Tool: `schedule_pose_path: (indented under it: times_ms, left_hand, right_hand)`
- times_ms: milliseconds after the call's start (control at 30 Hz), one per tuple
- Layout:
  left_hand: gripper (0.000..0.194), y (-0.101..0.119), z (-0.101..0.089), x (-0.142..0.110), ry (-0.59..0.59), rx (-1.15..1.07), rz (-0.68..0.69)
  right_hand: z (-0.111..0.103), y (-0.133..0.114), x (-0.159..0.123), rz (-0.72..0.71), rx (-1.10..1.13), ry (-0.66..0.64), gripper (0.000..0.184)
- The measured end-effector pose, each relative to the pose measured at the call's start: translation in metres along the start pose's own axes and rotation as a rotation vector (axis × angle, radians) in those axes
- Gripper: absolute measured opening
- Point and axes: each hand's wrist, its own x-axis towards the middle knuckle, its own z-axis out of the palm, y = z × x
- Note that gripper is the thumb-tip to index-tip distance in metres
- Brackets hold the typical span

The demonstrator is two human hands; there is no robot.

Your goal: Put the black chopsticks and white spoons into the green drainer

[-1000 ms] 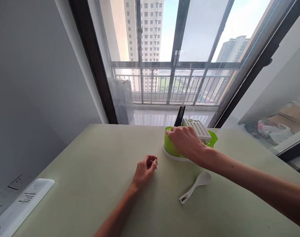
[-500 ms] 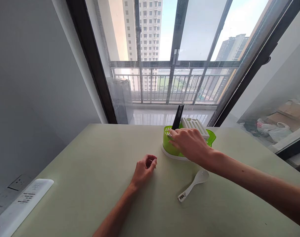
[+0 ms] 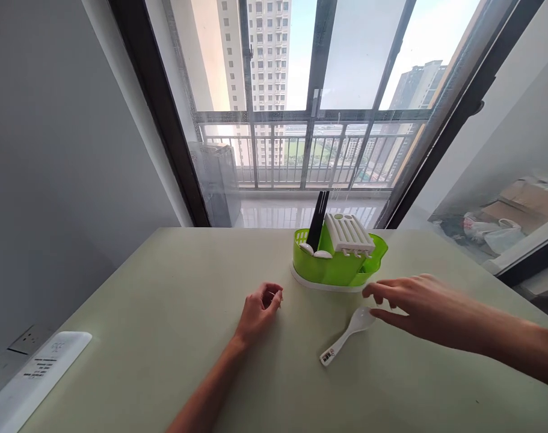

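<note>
A white rice paddle [image 3: 360,320] with a broad oval head lies on the table, its labelled handle pointing toward me. My right hand [image 3: 406,304] hovers beside its head, thumb and fingers apart, nothing held. Behind it stands a green utensil caddy [image 3: 328,269] on a white base. Black chopsticks [image 3: 317,224] lean upright in its left compartment. Two white spoons [image 3: 322,255] rest there too, their heads at the front rim. A white slotted rack [image 3: 350,233] tops the caddy's middle. My left hand [image 3: 259,308] rests on the table, fingers curled, with nothing visible in it.
The pale green table [image 3: 187,288] ends at a window [image 3: 310,114] with dark frames. At the left edge lies a long white device [image 3: 43,373] near a wall socket [image 3: 27,340]. Bags and cardboard [image 3: 503,228] sit behind glass at the right.
My right hand has come away from the caddy's left compartment and moved right and toward me, near the rice paddle. Two spoon heads now show at the caddy's rim. My left hand stays put.
</note>
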Motion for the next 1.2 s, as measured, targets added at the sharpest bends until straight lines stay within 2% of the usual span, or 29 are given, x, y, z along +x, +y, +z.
schedule_pose_path:
  times_ms: [67, 133, 200, 300, 367, 500, 600, 667, 733, 900, 1000, 1067, 1133, 1200]
  left_hand:
    - [0.036, -0.001, 0.0, 0.0, 0.001, 0.001, 0.011]
    - [0.037, -0.002, 0.0, 0.001, 0.006, -0.002, 0.019]
    - [0.037, -0.003, 0.0, 0.001, 0.007, -0.001, 0.02]
    - [0.037, -0.003, 0.0, 0.002, 0.003, 0.008, 0.011]
    - [0.036, -0.001, -0.001, 0.001, 0.002, 0.007, 0.005]
    - [0.034, 0.003, -0.001, 0.001, 0.006, 0.0, 0.006]
    - [0.034, 0.003, -0.001, 0.0, 0.005, -0.004, -0.001]
    - [0.034, 0.002, 0.0, 0.0, -0.001, -0.006, -0.004]
    - [0.035, 0.001, 0.0, 0.0, -0.012, -0.01, 0.001]
    - [0.035, -0.001, 0.0, 0.001, -0.017, -0.007, 0.008]
    - [0.035, 0.0, 0.0, 0.001, -0.01, 0.002, 0.01]
    - [0.034, 0.001, 0.0, 0.0, -0.01, 0.013, 0.012]
    - [0.034, 0.002, 0.0, -0.001, -0.012, 0.017, 0.012]
    - [0.034, 0.002, 0.0, -0.001, -0.016, 0.012, 0.008]
  right_hand:
    - [0.019, 0.023, -0.011, 0.094, 0.011, -0.116, 0.026]
    - [0.035, 0.041, -0.018, 0.207, 0.103, -0.167, 0.033]
    - [0.049, 0.051, -0.022, 0.292, 0.353, -0.254, 0.04]
    - [0.065, 0.051, -0.022, 0.378, 0.756, -0.389, 0.05]
    - [0.077, 0.045, -0.02, 0.41, 0.885, -0.393, 0.052]
    - [0.099, 0.03, -0.015, 0.414, 0.952, -0.276, 0.053]
    - [0.101, 0.019, -0.012, 0.432, 0.938, -0.238, 0.057]
    - [0.09, 0.011, -0.009, 0.432, 0.922, -0.218, 0.058]
    - [0.07, 0.003, -0.005, 0.407, 0.926, -0.174, 0.058]
    - [-0.002, -0.014, 0.005, 0.337, 0.856, 0.026, 0.05]
    - [-0.042, -0.023, 0.013, 0.334, 0.581, 0.223, 0.047]
    - [-0.064, -0.03, 0.019, 0.32, 0.354, 0.405, 0.047]
    - [-0.081, -0.036, 0.028, 0.334, 0.145, 0.6, 0.045]
    - [-0.092, -0.042, 0.039, 0.329, -0.013, 0.731, 0.043]
